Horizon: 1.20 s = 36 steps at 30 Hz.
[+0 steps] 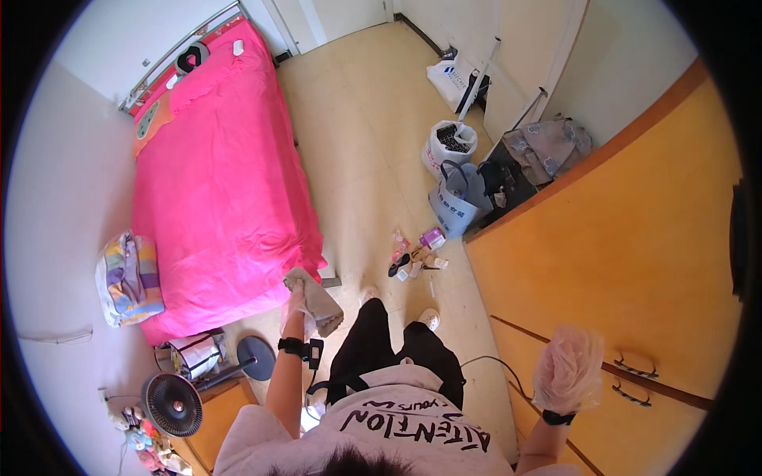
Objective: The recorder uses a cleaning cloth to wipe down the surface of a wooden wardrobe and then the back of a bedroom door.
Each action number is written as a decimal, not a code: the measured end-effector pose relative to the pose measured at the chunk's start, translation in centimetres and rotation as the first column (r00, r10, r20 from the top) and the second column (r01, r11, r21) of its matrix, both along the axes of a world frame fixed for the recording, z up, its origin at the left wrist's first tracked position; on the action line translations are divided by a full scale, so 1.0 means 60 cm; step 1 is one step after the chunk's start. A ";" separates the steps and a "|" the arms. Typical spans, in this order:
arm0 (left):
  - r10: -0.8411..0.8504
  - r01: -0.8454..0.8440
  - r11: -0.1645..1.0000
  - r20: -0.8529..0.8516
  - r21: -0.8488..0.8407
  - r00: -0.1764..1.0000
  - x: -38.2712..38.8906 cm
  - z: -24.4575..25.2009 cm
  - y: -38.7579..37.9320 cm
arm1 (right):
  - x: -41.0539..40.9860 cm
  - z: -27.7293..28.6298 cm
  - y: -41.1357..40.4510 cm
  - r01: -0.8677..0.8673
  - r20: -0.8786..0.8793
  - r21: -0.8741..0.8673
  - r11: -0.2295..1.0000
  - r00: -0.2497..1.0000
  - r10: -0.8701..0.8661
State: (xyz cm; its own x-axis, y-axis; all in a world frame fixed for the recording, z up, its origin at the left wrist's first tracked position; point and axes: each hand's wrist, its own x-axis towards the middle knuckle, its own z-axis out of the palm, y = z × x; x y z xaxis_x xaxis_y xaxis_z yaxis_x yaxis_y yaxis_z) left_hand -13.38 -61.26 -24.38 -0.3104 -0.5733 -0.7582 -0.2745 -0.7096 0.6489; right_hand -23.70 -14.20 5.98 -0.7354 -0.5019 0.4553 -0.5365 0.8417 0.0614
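My left hand [297,296], in a clear plastic glove, grips a folded grey-beige cloth [317,301]. It is beside the foot of the bed [220,196] with the pink cover, and a black wristband with a small box sits on that wrist. Loose, crumpled clear plastic, apparently a glove, wraps my right hand [565,372]. The plastic blurs the fingers, so their pose cannot be made out. That hand is up in front of the orange wooden wardrobe [583,262], close to its two striped handles [634,381].
Small litter [418,257] with a purple package [433,238] lies on the floor ahead. Bags [458,196] and a long pole [480,80] stand by the wardrobe. A fan [172,406] with a round base [257,358] and a bagged quilt [130,278] are at left. A cable [500,363] runs beside me.
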 end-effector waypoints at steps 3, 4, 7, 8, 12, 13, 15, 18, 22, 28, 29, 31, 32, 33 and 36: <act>-0.054 0.054 0.999 0.038 0.004 0.998 -0.020 -0.016 -0.037 | -0.015 0.060 -0.051 -0.022 0.084 -0.028 0.999 0.996 0.025; -0.099 0.099 0.995 0.053 0.008 0.994 -0.040 -0.022 -0.047 | -0.016 0.078 -0.063 0.104 0.085 -0.048 0.993 0.991 -0.100; -0.152 0.157 0.987 0.111 -0.037 0.982 -0.054 -0.034 -0.122 | -0.046 0.157 -0.207 -0.095 0.076 -0.405 0.909 0.988 0.137; -0.217 0.223 0.974 0.126 -0.038 0.968 -0.092 -0.043 -0.135 | -0.048 0.175 -0.244 -0.129 0.027 -0.395 0.910 0.988 0.152; -0.353 0.415 0.898 0.321 -0.148 0.879 -0.154 -0.052 -0.251 | -0.087 0.221 -0.355 -0.354 -0.096 -0.385 0.852 0.934 0.344; -0.383 0.481 0.858 0.396 -0.182 0.834 -0.171 -0.054 -0.275 | -0.098 0.243 -0.372 -0.308 0.113 -0.368 0.877 0.922 0.371; -0.433 0.622 0.741 0.527 -0.254 0.731 -0.233 -0.007 -0.287 | -0.133 0.258 -0.405 -0.256 0.315 -0.332 0.908 0.877 0.363; -0.539 0.663 0.694 0.407 -0.282 0.737 -0.332 0.106 -0.276 | -0.174 0.283 -0.434 -0.265 0.279 -0.331 0.906 0.889 0.362; -0.599 0.620 0.701 0.181 -0.351 0.780 -0.416 0.151 -0.312 | -0.243 0.238 -0.542 -0.349 -0.029 -0.384 0.855 0.930 0.367; -0.544 0.462 0.781 -0.093 -0.420 0.834 -0.522 0.219 -0.337 | -0.451 0.127 -0.717 -0.492 0.137 -0.472 0.732 0.779 0.612; -0.550 0.422 0.740 -0.109 -0.523 0.828 -0.545 0.222 -0.337 | -0.499 0.088 -0.733 -0.519 0.259 -0.346 0.782 0.748 0.611; -0.556 0.353 0.693 -0.154 -0.629 0.816 -0.623 0.260 -0.329 | -0.574 -0.024 -0.753 -0.442 0.348 -0.327 0.835 0.765 0.542; -0.573 0.346 0.746 -0.281 -0.569 0.770 -0.662 0.301 -0.315 | -0.604 -0.072 -0.761 -0.450 0.331 -0.311 0.837 0.774 0.540; -0.562 0.335 0.791 -0.389 -0.513 0.730 -0.694 0.321 -0.309 | -0.635 -0.119 -0.774 -0.390 0.369 -0.414 0.822 0.754 0.544; -0.576 0.291 0.784 -0.468 -0.548 0.670 -0.800 0.284 -0.327 | -0.715 -0.181 -0.831 -0.234 0.450 -0.628 0.742 0.669 0.592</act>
State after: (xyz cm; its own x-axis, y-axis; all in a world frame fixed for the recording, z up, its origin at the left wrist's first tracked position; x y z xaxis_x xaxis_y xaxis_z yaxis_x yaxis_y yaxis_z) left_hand -61.38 -80.86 -7.34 -0.8925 -0.4463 -0.0659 0.0526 -0.2481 0.9673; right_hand -66.58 -64.08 -4.88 -0.6958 -0.6641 0.2737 -0.5992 0.3264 -0.7311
